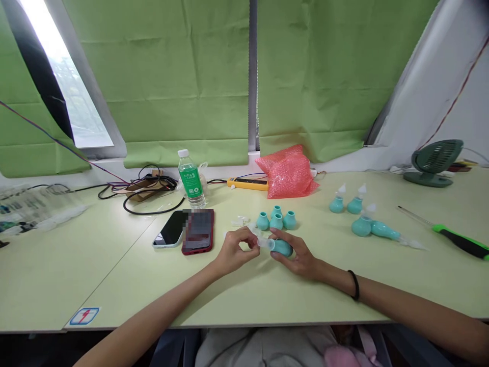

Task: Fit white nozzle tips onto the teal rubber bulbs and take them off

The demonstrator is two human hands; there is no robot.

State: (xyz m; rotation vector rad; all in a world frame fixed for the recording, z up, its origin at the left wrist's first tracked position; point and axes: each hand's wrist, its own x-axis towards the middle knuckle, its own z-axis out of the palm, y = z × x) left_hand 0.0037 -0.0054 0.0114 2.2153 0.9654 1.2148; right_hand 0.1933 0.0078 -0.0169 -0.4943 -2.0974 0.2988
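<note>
My right hand is wrapped round a teal rubber bulb that lies low over the pale green table. My left hand pinches a clear plastic tip that meets the bulb's neck. Just behind my hands stands a cluster of several teal bulbs without tips. A few loose clear tips lie to their left. Further right are two upright bulbs with white tips and more of them lying on their sides.
Two phones lie left of my hands, with a green-labelled water bottle and tangled cables behind. A pink bubble-wrap bag, a yellow power strip, a small green fan and a green-handled screwdriver are also on the table.
</note>
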